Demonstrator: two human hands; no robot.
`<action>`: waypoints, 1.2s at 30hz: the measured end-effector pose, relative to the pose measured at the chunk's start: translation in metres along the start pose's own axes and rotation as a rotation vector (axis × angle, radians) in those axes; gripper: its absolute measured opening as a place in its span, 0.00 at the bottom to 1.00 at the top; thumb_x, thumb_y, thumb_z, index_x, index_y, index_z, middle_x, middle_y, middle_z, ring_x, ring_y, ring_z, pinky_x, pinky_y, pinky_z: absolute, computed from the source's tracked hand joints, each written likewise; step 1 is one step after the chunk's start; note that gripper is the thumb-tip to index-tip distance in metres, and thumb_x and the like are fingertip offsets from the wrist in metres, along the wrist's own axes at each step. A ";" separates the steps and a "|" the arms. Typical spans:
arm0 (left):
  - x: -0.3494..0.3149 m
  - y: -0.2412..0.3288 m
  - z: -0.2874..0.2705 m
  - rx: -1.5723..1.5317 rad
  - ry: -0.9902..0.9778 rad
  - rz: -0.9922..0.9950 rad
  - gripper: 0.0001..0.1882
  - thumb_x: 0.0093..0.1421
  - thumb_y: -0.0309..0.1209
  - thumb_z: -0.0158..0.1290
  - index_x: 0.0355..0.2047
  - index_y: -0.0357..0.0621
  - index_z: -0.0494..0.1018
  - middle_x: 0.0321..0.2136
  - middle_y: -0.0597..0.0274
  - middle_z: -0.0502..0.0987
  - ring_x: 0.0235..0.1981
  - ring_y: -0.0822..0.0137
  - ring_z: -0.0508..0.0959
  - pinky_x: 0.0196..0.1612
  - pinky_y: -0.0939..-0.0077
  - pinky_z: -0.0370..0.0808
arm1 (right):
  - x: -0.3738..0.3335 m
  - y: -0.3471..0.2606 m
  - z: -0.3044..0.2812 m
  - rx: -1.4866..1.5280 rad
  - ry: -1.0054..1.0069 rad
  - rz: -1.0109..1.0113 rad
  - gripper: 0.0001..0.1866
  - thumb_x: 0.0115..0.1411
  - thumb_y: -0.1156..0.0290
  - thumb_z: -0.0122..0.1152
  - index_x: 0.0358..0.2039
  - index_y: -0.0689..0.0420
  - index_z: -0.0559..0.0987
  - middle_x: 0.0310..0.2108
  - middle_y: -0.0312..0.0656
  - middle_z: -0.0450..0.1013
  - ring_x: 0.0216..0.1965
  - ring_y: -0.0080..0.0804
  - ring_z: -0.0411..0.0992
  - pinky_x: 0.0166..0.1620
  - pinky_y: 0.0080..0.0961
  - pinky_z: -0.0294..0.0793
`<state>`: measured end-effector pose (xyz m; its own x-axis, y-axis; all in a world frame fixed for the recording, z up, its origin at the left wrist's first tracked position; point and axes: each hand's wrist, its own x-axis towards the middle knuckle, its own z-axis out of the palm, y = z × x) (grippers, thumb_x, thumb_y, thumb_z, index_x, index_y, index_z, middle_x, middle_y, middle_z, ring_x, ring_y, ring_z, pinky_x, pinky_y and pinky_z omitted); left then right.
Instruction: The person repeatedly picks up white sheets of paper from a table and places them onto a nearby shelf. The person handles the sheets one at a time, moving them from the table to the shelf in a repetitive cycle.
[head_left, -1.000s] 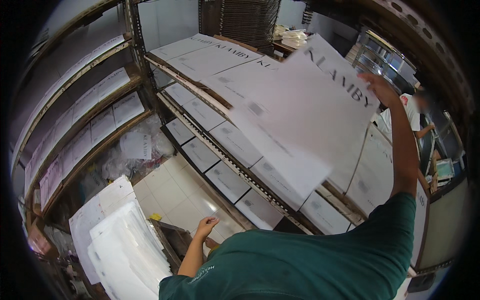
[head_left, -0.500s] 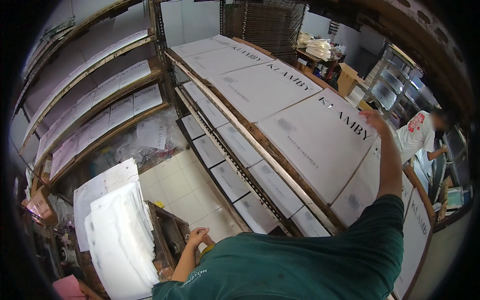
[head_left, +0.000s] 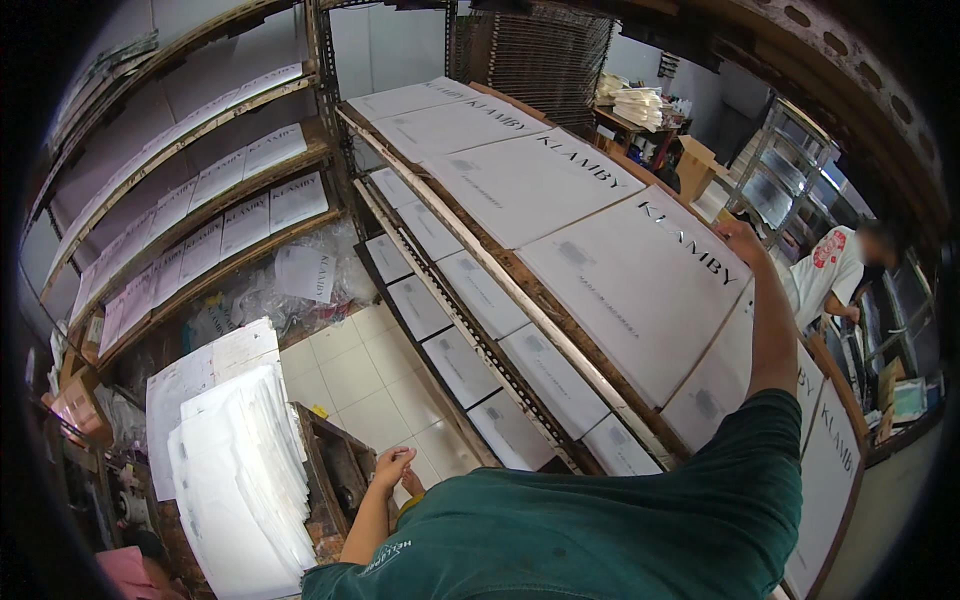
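My right arm is stretched over a slanted upper rack shelf covered with large white sheets. My right hand [head_left: 740, 243] is at the far right edge of one white sheet [head_left: 610, 275] with dark lettering, its fingers bent together. Whether they pinch the sheet's edge cannot be made out. That sheet lies flat beside another white printed sheet [head_left: 520, 180]. Low in front of my body, my left hand [head_left: 394, 467] is held with curled fingers, and nothing shows in it. It is apart from the rack, near a stack of white sheets [head_left: 240, 480] on a wooden stand.
Lower rack tiers [head_left: 465, 285] hold more white printed sheets. Shelves [head_left: 190, 225] at the left carry similar ones, with clear plastic [head_left: 345, 275] below. Pale floor tiles [head_left: 375, 385] show between. A person in a white shirt [head_left: 825, 275] works at the far right. Someone's pink sleeve [head_left: 125, 572] shows lower left.
My right hand stays by the sheet's far edge, with slight shifts of arm and view. My left hand has barely moved. The person at the right has shifted a forearm.
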<state>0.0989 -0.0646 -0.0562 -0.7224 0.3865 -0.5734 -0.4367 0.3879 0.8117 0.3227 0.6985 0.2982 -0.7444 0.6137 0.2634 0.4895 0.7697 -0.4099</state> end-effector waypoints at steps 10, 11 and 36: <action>0.017 0.019 -0.028 0.014 0.006 0.057 0.27 0.47 0.46 0.59 0.43 0.42 0.69 0.30 0.64 0.72 0.31 0.74 0.72 0.30 0.81 0.68 | 0.086 -0.360 0.027 -0.230 -0.061 -0.510 0.25 0.42 0.83 0.46 0.46 0.59 0.70 0.41 0.49 0.70 0.44 0.39 0.69 0.47 0.29 0.67; 0.018 0.026 -0.029 0.006 0.005 0.074 0.27 0.47 0.45 0.59 0.43 0.41 0.69 0.31 0.63 0.72 0.31 0.74 0.72 0.30 0.81 0.68 | 0.089 -0.404 0.038 -0.246 -0.037 -0.536 0.24 0.44 0.81 0.48 0.46 0.55 0.71 0.40 0.50 0.71 0.43 0.39 0.69 0.46 0.29 0.67; -0.080 0.019 -0.099 -0.525 0.629 0.264 0.24 0.50 0.41 0.58 0.42 0.39 0.69 0.32 0.61 0.73 0.35 0.72 0.72 0.39 0.78 0.68 | -0.151 -0.376 0.575 0.446 -1.382 0.219 0.18 0.57 0.54 0.48 0.45 0.49 0.68 0.37 0.36 0.69 0.39 0.34 0.68 0.41 0.40 0.64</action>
<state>0.0950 -0.1710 0.0159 -0.9304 -0.1860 -0.3157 -0.2915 -0.1465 0.9453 -0.0100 0.2149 -0.0896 -0.6346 -0.1418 -0.7597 0.6606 0.4107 -0.6284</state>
